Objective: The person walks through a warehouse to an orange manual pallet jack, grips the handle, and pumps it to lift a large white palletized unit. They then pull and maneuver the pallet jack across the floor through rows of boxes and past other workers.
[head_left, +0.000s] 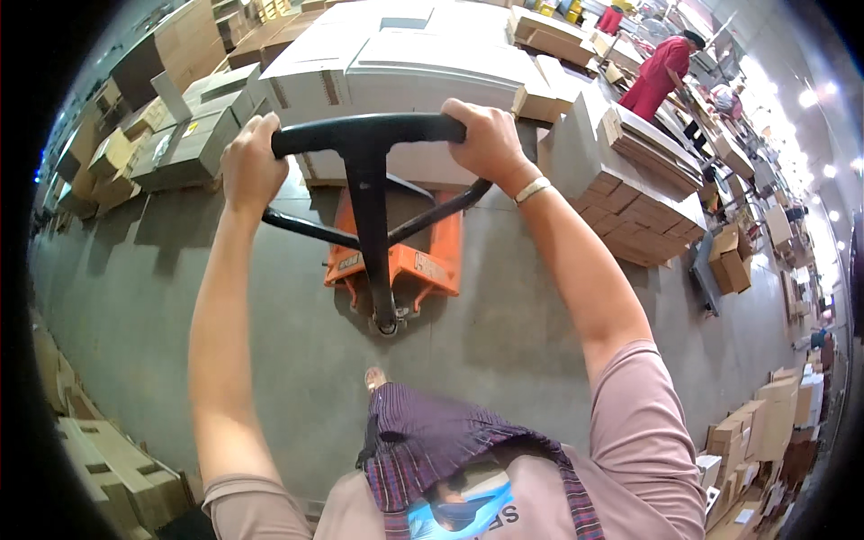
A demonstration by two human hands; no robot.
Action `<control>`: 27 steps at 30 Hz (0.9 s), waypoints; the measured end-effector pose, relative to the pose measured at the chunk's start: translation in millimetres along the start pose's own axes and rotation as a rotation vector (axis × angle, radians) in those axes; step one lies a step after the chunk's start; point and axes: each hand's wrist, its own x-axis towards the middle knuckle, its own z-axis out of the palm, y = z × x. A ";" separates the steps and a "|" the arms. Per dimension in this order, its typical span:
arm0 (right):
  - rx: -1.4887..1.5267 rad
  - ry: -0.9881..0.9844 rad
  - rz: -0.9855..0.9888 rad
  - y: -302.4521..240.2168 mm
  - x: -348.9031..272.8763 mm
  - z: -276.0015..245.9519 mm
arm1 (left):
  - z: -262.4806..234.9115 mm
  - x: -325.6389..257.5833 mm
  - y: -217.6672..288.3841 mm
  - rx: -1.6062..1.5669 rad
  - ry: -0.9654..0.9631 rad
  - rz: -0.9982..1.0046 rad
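Observation:
Both my arms reach forward to the black handle [364, 193] of an orange pallet jack [391, 265]. My left hand [255, 162] is wrapped round the left end of the handle's top bar. Round the right end of the same bar, my right hand [489, 139] is closed, with a pale band [533, 189] on its wrist. The handle rises toward me from the jack's base. Beyond it, the jack's orange body points at a large stack of white flat cartons [396, 85]; the fork tips are hidden there.
Grey cartons [200, 139] stand at the left, and stacked brown cardboard [630, 193] at the right. An open box [729, 256] lies on a grey cart [705, 274]. A person in red [661, 76] works at the far right. More cartons [117, 472] sit at the near left.

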 end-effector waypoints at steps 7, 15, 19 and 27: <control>-0.084 0.132 0.221 -25.0 -11.2 10.5 | 3.5 1.9 7.8 -0.065 0.069 -0.045; -0.224 0.215 0.412 -111.7 -18.8 19.0 | 43.8 26.8 -55.1 -0.479 0.077 0.207; -0.254 0.283 0.353 -103.1 -12.5 25.9 | 53.8 33.8 -60.0 -0.492 0.151 0.252; -0.348 0.248 0.417 -95.9 -12.8 27.3 | 55.1 31.3 -58.3 -0.420 0.069 0.167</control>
